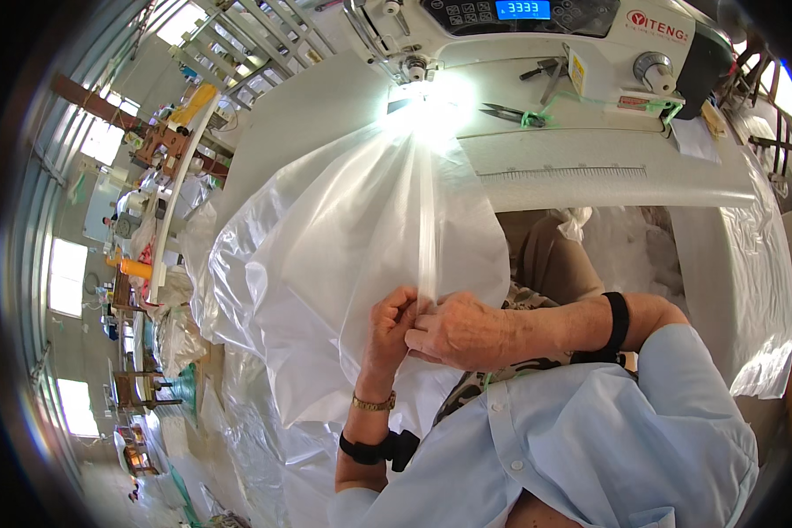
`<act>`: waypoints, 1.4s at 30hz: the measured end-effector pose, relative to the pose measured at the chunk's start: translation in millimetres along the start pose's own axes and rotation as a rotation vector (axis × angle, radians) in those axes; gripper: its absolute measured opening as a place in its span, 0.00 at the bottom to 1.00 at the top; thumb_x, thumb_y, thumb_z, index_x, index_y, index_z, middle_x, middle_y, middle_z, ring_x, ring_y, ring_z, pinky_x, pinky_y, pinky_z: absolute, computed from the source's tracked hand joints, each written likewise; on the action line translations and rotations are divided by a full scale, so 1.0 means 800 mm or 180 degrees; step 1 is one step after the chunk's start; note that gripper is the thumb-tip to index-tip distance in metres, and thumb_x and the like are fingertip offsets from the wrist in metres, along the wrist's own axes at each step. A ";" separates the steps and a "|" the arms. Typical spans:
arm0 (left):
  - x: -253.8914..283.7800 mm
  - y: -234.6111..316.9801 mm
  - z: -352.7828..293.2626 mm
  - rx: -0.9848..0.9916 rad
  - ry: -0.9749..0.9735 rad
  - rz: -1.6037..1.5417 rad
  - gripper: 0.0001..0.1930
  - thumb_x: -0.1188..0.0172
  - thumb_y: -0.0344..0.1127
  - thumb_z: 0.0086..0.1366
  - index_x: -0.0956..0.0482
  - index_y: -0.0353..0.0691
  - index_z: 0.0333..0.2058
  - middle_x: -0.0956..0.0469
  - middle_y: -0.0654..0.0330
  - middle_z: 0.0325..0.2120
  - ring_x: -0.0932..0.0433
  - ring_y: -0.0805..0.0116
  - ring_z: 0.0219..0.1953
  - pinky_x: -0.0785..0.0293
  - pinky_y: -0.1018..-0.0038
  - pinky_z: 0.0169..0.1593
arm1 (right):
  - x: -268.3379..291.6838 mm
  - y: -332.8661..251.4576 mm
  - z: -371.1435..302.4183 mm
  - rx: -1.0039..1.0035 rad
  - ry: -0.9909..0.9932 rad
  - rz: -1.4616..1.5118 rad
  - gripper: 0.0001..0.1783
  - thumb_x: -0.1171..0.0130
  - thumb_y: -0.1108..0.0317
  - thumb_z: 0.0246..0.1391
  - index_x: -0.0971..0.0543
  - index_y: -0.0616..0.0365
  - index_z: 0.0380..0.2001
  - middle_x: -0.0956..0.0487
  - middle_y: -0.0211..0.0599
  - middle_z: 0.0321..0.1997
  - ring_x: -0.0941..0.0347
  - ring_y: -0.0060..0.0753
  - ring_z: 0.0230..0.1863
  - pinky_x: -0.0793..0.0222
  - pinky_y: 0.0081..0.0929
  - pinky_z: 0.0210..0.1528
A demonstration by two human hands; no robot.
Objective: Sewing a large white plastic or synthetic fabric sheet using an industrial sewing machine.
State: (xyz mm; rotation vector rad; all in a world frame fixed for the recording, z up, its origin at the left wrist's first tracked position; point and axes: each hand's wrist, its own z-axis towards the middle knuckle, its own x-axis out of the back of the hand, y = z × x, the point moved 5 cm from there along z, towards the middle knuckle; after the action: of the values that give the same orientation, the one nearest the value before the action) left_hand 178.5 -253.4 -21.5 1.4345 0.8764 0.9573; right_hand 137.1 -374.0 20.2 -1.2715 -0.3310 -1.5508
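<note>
Where both sets of fingers (414, 310) meet, they are pinched tight on the near end of a fold in the clear plastic sheet (326, 255). The left hand (387, 330) and right hand (462, 333) touch each other there, equally close to the grip point, the right one lying slightly over the left. From the fingers the fold runs away toward twelve o'clock, its long axis nearly straight up the view, taut, ending under the needle of the sewing machine (537, 35) in the glare. The rest of the sheet billows toward nine and ten o'clock, off the counter (590, 189). Snips (506, 113) lie at one o'clock, well apart from both hands.
</note>
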 end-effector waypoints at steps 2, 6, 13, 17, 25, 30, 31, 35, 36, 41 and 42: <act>0.005 0.000 -0.002 0.0058 -0.0005 0.0031 0.06 0.44 0.29 0.68 0.24 0.36 0.31 0.26 0.72 0.24 0.33 0.85 0.28 0.34 0.85 0.32 | -0.001 -0.002 0.003 0.0143 0.0017 -0.0154 0.06 0.42 0.69 0.50 0.27 0.58 0.29 0.23 0.35 0.25 0.23 0.35 0.30 0.28 0.32 0.29; -0.002 0.018 -0.001 0.0364 0.0166 -0.0429 0.10 0.43 0.33 0.69 0.26 0.38 0.27 0.32 0.75 0.21 0.39 0.86 0.25 0.41 0.83 0.27 | -0.002 -0.007 0.003 0.0537 0.0246 -0.0530 0.06 0.42 0.69 0.46 0.26 0.57 0.30 0.24 0.33 0.26 0.24 0.33 0.33 0.28 0.29 0.35; 0.028 0.056 0.003 -0.0362 0.0802 0.1597 0.13 0.42 0.36 0.69 0.27 0.35 0.26 0.39 0.71 0.16 0.45 0.82 0.20 0.50 0.78 0.23 | 0.022 0.018 0.002 0.0819 0.1079 -0.0028 0.11 0.44 0.67 0.55 0.26 0.58 0.40 0.24 0.35 0.36 0.26 0.34 0.35 0.28 0.33 0.38; 0.013 0.106 -0.001 -0.1076 0.1206 0.2357 0.08 0.41 0.32 0.67 0.22 0.32 0.33 0.32 0.64 0.15 0.39 0.80 0.20 0.41 0.76 0.23 | 0.019 0.093 0.007 -0.1554 0.2864 0.1816 0.13 0.46 0.68 0.58 0.28 0.58 0.45 0.25 0.39 0.42 0.27 0.45 0.39 0.28 0.36 0.40; -0.029 0.102 0.006 -0.0753 0.0611 0.1921 0.06 0.43 0.29 0.67 0.21 0.31 0.35 0.26 0.67 0.20 0.36 0.84 0.23 0.38 0.81 0.26 | -0.037 0.084 0.018 -0.0694 0.0458 0.1349 0.06 0.45 0.69 0.54 0.24 0.58 0.35 0.21 0.47 0.33 0.26 0.53 0.37 0.28 0.40 0.42; -0.065 0.077 0.014 -0.0934 0.0251 0.2430 0.04 0.44 0.28 0.67 0.24 0.33 0.36 0.32 0.62 0.16 0.37 0.77 0.19 0.39 0.76 0.24 | 0.012 0.103 -0.078 -0.0921 0.1882 -0.0036 0.11 0.36 0.66 0.47 0.27 0.57 0.32 0.26 0.40 0.34 0.29 0.47 0.38 0.33 0.42 0.41; -0.074 0.074 0.016 -0.0974 0.0147 0.2559 0.04 0.45 0.28 0.67 0.25 0.33 0.36 0.34 0.60 0.15 0.38 0.74 0.18 0.39 0.75 0.23 | 0.023 0.107 -0.099 -0.1190 0.2212 -0.0324 0.14 0.34 0.66 0.46 0.27 0.56 0.32 0.28 0.39 0.34 0.30 0.46 0.37 0.33 0.43 0.40; -0.092 0.061 0.022 -0.0855 -0.0039 0.2546 0.04 0.46 0.29 0.68 0.28 0.34 0.35 0.35 0.56 0.16 0.38 0.70 0.18 0.39 0.73 0.24 | -0.013 0.130 -0.147 -0.2674 0.2113 0.0734 0.16 0.32 0.67 0.46 0.30 0.56 0.31 0.29 0.40 0.33 0.31 0.47 0.35 0.34 0.39 0.37; -0.094 0.058 0.024 -0.0838 -0.0032 0.2549 0.04 0.46 0.29 0.68 0.28 0.34 0.35 0.35 0.56 0.16 0.38 0.70 0.18 0.39 0.73 0.24 | -0.023 0.129 -0.149 -0.2829 0.1987 0.1240 0.15 0.36 0.64 0.50 0.31 0.60 0.29 0.28 0.45 0.29 0.30 0.51 0.31 0.34 0.41 0.34; -0.091 0.038 0.021 -0.0792 -0.0007 0.2432 0.03 0.47 0.28 0.69 0.30 0.34 0.37 0.34 0.57 0.17 0.38 0.69 0.19 0.38 0.72 0.25 | -0.021 0.104 -0.125 -0.2460 0.1239 0.1807 0.16 0.44 0.62 0.57 0.30 0.66 0.28 0.26 0.54 0.22 0.27 0.57 0.28 0.33 0.47 0.31; -0.092 0.041 0.020 -0.0774 -0.0004 0.2436 0.03 0.47 0.28 0.69 0.30 0.34 0.37 0.34 0.57 0.17 0.38 0.69 0.19 0.38 0.72 0.25 | -0.007 0.089 -0.116 -0.2154 0.1090 0.1847 0.15 0.45 0.63 0.58 0.30 0.65 0.29 0.26 0.53 0.23 0.26 0.57 0.28 0.32 0.46 0.31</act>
State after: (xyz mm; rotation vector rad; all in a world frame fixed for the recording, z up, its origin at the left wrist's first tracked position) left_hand 164.7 -329.8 5.5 1.5722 0.1672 1.5629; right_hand 145.2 -469.1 -48.4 -1.3930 0.7830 -1.3596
